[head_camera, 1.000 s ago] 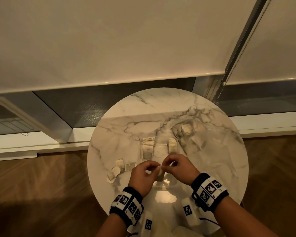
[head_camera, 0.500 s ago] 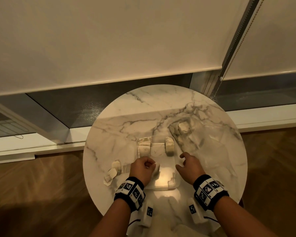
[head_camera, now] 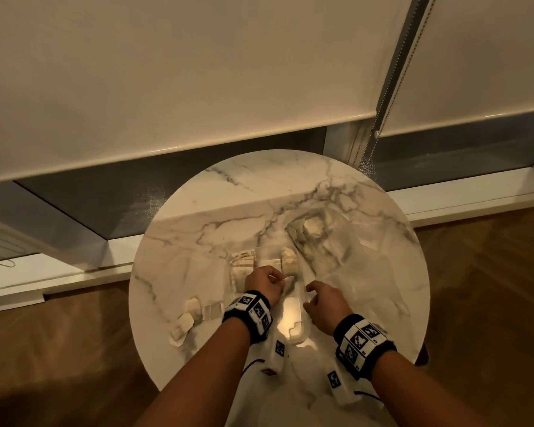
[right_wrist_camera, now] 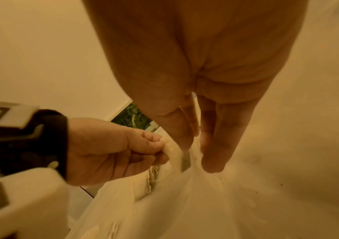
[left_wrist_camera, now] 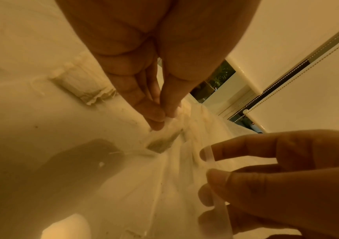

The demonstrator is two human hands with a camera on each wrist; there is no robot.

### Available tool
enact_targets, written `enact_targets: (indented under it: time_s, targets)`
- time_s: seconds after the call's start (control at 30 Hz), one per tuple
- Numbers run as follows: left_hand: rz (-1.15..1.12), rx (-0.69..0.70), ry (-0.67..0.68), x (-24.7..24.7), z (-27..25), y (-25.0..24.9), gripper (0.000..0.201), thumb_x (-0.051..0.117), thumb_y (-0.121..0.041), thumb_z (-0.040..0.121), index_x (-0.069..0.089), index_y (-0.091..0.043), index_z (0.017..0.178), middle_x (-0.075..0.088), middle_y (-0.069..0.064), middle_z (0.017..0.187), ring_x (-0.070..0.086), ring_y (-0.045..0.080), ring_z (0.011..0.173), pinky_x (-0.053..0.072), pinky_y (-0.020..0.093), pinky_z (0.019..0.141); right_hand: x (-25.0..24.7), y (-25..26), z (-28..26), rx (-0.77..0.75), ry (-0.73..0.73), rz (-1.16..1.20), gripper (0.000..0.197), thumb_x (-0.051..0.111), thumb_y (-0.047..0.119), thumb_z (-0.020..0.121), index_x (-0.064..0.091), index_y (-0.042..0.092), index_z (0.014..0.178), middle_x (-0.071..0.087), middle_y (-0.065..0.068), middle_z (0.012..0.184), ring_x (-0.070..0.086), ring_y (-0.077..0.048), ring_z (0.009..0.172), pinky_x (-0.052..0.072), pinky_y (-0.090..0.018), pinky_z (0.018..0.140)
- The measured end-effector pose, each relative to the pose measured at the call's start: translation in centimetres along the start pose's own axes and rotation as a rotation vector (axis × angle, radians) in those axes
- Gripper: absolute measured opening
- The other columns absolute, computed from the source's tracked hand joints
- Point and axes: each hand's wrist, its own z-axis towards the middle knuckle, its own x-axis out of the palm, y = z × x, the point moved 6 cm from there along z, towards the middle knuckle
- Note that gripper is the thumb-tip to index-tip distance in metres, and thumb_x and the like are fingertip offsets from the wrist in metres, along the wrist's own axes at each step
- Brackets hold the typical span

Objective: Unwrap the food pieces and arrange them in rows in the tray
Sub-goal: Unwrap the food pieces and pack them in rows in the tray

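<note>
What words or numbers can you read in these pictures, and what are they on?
None can be read.
Wristbands and small white boxes: black-and-white square code patterns, no letters.
Box by the left hand in the right wrist view: dark marks, cut off and blurred, unreadable.

Head view: high, looking steeply down and forward over both forearms at the round marble table, with window blinds filling the upper half. Left wrist view: very close, low over the clear tray, facing along the left hand toward the window; the right hand enters at lower right. Right wrist view: equally close, along the right hand, left hand at left. All three share the two hands over the tray.
</note>
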Motion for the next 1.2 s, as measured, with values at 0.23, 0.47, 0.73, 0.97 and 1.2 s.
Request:
enact_targets:
  time_s: [0.23,0.47,0.73,0.97,1.2]
  targets:
    - [0.003,-0.056,-0.052,1.1,1.5,-1.0,0.014,0.070,-0.015,0.087,0.066,-0.024,0.077,0.073,0.002,0.081,0.069,0.018,0.081,0.054,0.024,0.074,0.2,-0.1,0.0,-0.004,0.004,-0.025,0.038,0.063,0.018,0.091,0.059,0.019,0.130,0.068,-0.009,0.106,0.067,-0.020,0.087,0.049,-0.022,0.074]
    - [-0.002,-0.076,-0.134,1.3,2.2,-1.0,0.008,0.068,-0.014,0.086,0.068,-0.021,0.084,0.067,-0.001,0.079,0.063,0.015,0.077,0.046,0.020,0.067,0.2,-0.4,-0.1,-0.017,0.024,-0.041,0.038,0.062,0.021,0.094,0.056,0.020,0.131,0.067,-0.009,0.112,0.066,-0.021,0.094,0.047,-0.024,0.075]
    - [-0.047,-0.059,-0.163,1.6,2.7,-1.3,0.008,0.070,-0.011,0.082,0.069,-0.019,0.083,0.071,0.002,0.085,0.066,0.019,0.085,0.052,0.024,0.079,0.1,-0.2,-0.3,-0.028,0.014,-0.048,0.039,0.061,0.021,0.093,0.055,0.019,0.132,0.067,-0.010,0.113,0.066,-0.023,0.099,0.053,-0.030,0.086]
    - [-0.096,-0.104,-0.182,1.3,2.8,-0.3,0.007,0.071,-0.013,0.084,0.070,-0.019,0.088,0.070,0.002,0.089,0.064,0.017,0.084,0.046,0.020,0.075,0.1,-0.1,-0.3,-0.024,0.005,-0.067,0.038,0.062,0.020,0.093,0.055,0.018,0.131,0.067,-0.010,0.113,0.066,-0.024,0.099,0.052,-0.029,0.084]
    - [-0.017,-0.199,-0.151,1.0,2.7,0.9,0.016,0.070,-0.017,0.080,0.069,-0.017,0.096,0.065,0.001,0.092,0.063,0.022,0.093,0.048,0.021,0.079,0.3,-0.3,-0.2,0.000,0.006,-0.040,0.038,0.062,0.020,0.093,0.056,0.021,0.130,0.067,-0.009,0.109,0.067,-0.021,0.090,0.054,-0.029,0.080]
